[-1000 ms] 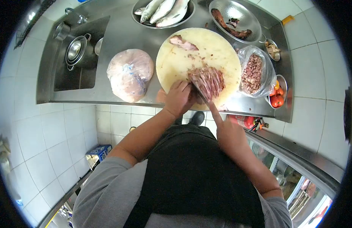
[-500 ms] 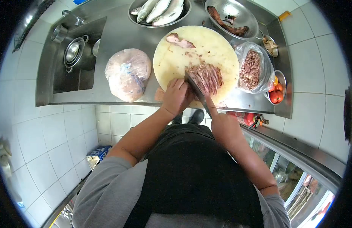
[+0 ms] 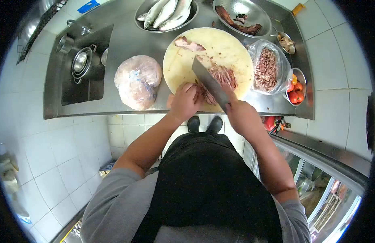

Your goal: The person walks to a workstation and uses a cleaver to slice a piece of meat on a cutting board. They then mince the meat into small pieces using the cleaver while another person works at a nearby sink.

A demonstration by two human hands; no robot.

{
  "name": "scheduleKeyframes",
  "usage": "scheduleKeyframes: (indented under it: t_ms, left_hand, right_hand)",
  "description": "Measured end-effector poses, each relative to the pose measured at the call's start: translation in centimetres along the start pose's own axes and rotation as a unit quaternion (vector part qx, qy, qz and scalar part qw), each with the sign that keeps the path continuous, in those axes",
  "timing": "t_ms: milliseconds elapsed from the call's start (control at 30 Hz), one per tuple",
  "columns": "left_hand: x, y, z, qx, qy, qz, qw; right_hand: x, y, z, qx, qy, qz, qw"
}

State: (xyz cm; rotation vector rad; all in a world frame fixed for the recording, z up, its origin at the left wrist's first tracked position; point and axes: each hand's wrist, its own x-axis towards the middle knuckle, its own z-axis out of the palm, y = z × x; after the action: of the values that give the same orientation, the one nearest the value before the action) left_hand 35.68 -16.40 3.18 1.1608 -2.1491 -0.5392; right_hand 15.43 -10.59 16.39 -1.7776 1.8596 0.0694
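On a round, pale cutting board (image 3: 177, 60) lies a heap of thinly sliced meat (image 3: 224, 77). My right hand (image 3: 240, 113) is closed on a cleaver (image 3: 209, 83), whose wide blade slants up and left over the board. At the board's near edge, my left hand (image 3: 186, 99) rests with fingers curled on meat, just left of the blade. Part of that meat is hidden by the fingers. A separate meat piece (image 3: 189, 43) lies near the board's upper left.
Left of the board sits a bagged bundle (image 3: 138, 83), beyond it a sink (image 3: 84, 91) with pots. Behind are a bowl of fish (image 3: 168, 15) and a colander (image 3: 252, 18). To the right: bagged diced meat (image 3: 266, 71), tomatoes (image 3: 296, 94), a small bowl (image 3: 285, 42).
The cleaver's blade has turned from nearly edge-on to showing its broad side, and its tip has moved left and up. The view has shifted slightly. My left hand stays at the board's near edge.
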Motion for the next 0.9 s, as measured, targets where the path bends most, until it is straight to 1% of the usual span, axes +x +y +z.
scheduleKeyframes:
  t_ms: [33,100,133,200,233,300,333,400,433,500,533,600,633,700,733,767,833,867,900]
  left_hand:
    - [0.0,-0.6,-0.3,0.001,-0.001,0.003,1.0]
    - [-0.3,-2.0,-1.1,0.009,0.024,0.072,0.997]
    - [-0.2,-2.1,-2.0,0.01,0.023,0.075,0.997]
    - [0.4,-1.9,-3.6,0.024,-0.018,0.108,0.994]
    - [0.8,-1.8,-3.8,0.025,-0.017,0.112,0.993]
    - [1.5,-1.6,-3.8,0.046,-0.098,0.176,0.978]
    - [1.9,-1.5,-3.4,0.047,-0.096,0.178,0.978]
    - [3.2,-1.2,-1.9,0.052,-0.136,0.273,0.951]
    - [3.9,-1.1,-1.4,0.053,-0.135,0.273,0.951]
    - [5.1,-1.0,-0.6,0.082,-0.167,0.346,0.92]
    - [5.5,-1.3,0.0,0.084,-0.166,0.345,0.92]
    - [5.9,-2.0,1.2,0.076,-0.169,0.398,0.899]
    - [6.1,-2.1,1.6,0.077,-0.168,0.4,0.898]
    - [6.7,-2.0,2.3,0.095,-0.192,0.468,0.858]
    - [6.8,-1.9,2.3,0.101,-0.162,0.492,0.849]
    - [7.0,-1.9,2.4,0.103,-0.163,0.493,0.849]
    - [7.6,-1.1,2.2,0.117,-0.147,0.488,0.852]
    - [7.9,-0.7,2.2,0.119,-0.146,0.489,0.852]
    - [8.2,0.3,1.8,0.122,-0.147,0.447,0.874]
  right_hand:
    - [-1.1,0.5,-0.5,0.002,0.003,0.0,1.0]
    - [-2.6,2.2,-1.0,0.014,0.1,0.003,0.995]
    - [-2.7,3.5,-1.0,0.008,0.124,0.008,0.992]
    - [-2.6,5.7,-1.4,-0.015,0.155,0.018,0.988]
    - [-2.1,6.9,-1.1,-0.044,0.156,0.034,0.986]
    - [-1.2,8.5,-0.4,-0.084,0.166,0.042,0.982]
    - [-0.8,8.7,0.1,-0.085,0.169,0.042,0.981]
    - [0.0,8.7,1.0,-0.108,0.139,0.022,0.984]
    - [0.5,8.3,1.7,-0.125,0.134,0.028,0.983]
    - [1.4,7.9,1.8,-0.103,0.127,-0.004,0.987]
    - [1.9,7.9,1.9,-0.103,0.127,-0.006,0.987]
    - [2.7,7.9,2.0,-0.114,0.091,-0.103,0.984]
    - [3.0,8.0,1.6,-0.114,0.093,-0.103,0.984]
    - [3.9,8.3,0.1,-0.067,0.066,-0.167,0.982]
    - [4.3,8.7,-0.4,-0.043,0.074,-0.19,0.978]
    - [4.6,9.0,-0.9,-0.042,0.076,-0.191,0.978]
    - [4.9,8.7,-2.0,-0.065,0.076,-0.162,0.982]
    - [4.6,8.5,-2.6,-0.04,0.077,-0.129,0.988]
    - [4.4,8.7,-3.0,-0.041,0.078,-0.131,0.987]
